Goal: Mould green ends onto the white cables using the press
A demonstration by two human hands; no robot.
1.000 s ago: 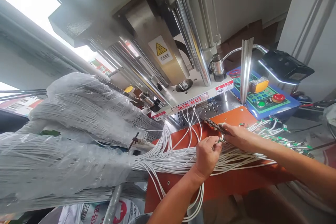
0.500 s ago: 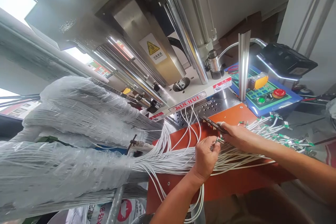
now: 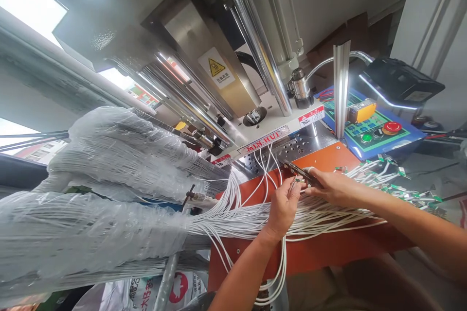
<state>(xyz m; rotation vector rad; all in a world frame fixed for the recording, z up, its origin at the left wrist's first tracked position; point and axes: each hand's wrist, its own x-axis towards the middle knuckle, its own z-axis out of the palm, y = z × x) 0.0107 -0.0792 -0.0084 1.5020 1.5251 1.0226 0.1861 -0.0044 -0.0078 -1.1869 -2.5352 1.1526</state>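
Observation:
My left hand [image 3: 281, 210] is closed, pinching a white cable's small metal-and-green connector end [image 3: 299, 181] between thumb and fingers. Just right of it, my right hand [image 3: 328, 185] grips a dark metal mold plate [image 3: 296, 169] with small pieces along its edge. The connector is close against the plate's near side; whether it sits in a slot is too small to tell. Beneath both hands runs a thick bundle of white cables [image 3: 233, 223] across an orange-red work surface [image 3: 317, 248]. Their green-tipped connector ends [image 3: 404, 189] fan out at the right.
A press marked MIN-HUI [image 3: 266, 139] stands behind the hands, with several cables hanging from its front. To the right lies a blue control box [image 3: 404, 141] with a red button [image 3: 392, 128]. Plastic-wrapped cable bundles [image 3: 109, 233] fill the left, beside a metal clamp handle [image 3: 188, 197].
My left hand has moved up toward the plate, bringing the connector against its near edge. My right hand keeps its hold on the plate. The whole view has shifted slightly.

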